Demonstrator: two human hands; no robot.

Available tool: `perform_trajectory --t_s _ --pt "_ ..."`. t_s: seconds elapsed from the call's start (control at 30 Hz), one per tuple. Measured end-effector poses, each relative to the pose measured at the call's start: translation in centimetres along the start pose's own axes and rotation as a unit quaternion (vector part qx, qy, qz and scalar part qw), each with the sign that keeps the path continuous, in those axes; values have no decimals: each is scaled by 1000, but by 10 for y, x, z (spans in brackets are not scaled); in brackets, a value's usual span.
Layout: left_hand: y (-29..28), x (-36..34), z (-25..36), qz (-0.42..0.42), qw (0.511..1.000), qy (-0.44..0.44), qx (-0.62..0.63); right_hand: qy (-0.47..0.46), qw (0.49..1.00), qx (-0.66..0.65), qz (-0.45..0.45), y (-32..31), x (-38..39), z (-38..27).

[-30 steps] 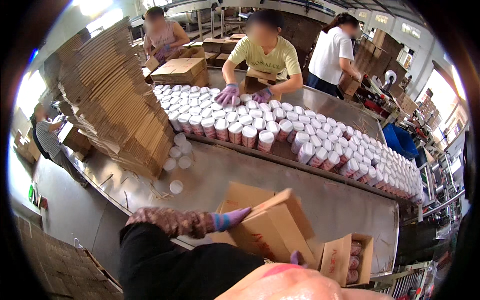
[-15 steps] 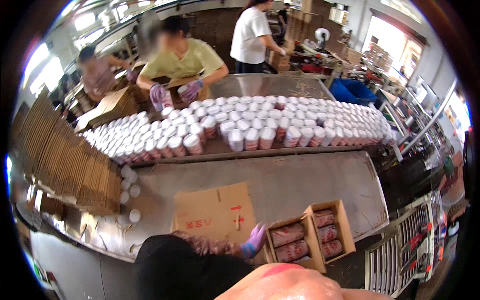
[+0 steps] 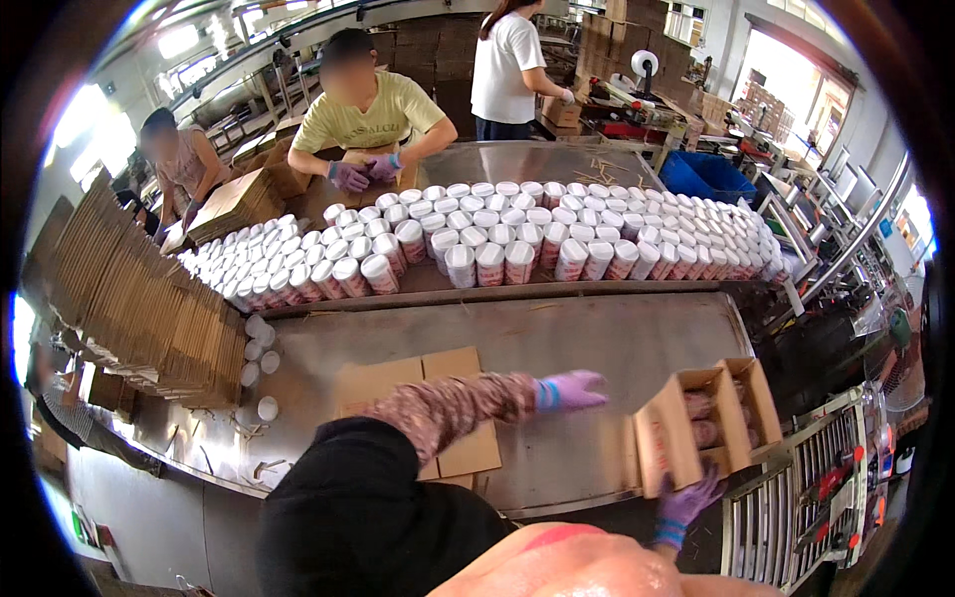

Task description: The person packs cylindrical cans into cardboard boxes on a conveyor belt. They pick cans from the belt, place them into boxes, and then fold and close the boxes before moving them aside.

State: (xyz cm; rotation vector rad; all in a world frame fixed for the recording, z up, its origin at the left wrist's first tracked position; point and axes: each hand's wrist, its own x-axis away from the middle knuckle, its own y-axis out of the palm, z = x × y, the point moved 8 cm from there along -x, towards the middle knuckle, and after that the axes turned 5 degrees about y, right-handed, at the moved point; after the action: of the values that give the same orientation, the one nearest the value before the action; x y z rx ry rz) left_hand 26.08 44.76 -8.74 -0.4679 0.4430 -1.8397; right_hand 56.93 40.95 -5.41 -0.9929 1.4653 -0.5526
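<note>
On the metal table's (image 3: 398,326) right end, we note an open can carton (image 3: 664,443) beside a second carton (image 3: 764,400), our right hand (image 3: 689,500) spread at the former's near edge, left hand (image 3: 572,391) unclenched left of both.

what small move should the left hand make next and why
Probably shift the left hand to the flat cardboard: it appears empty over the table, while the right hand is at the lower edge of an open carton that holds cans beside another carton.
</note>
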Motion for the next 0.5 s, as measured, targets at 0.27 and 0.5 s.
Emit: perform_trajectory --t_s 0.27,0.5 --pt "-191 303 -195 33 891 -268 -366 331 942 -8 51 38 20 -12" --pt "-115 365 -166 -2 904 -95 -417 -94 921 -31 -376 78 132 -396"
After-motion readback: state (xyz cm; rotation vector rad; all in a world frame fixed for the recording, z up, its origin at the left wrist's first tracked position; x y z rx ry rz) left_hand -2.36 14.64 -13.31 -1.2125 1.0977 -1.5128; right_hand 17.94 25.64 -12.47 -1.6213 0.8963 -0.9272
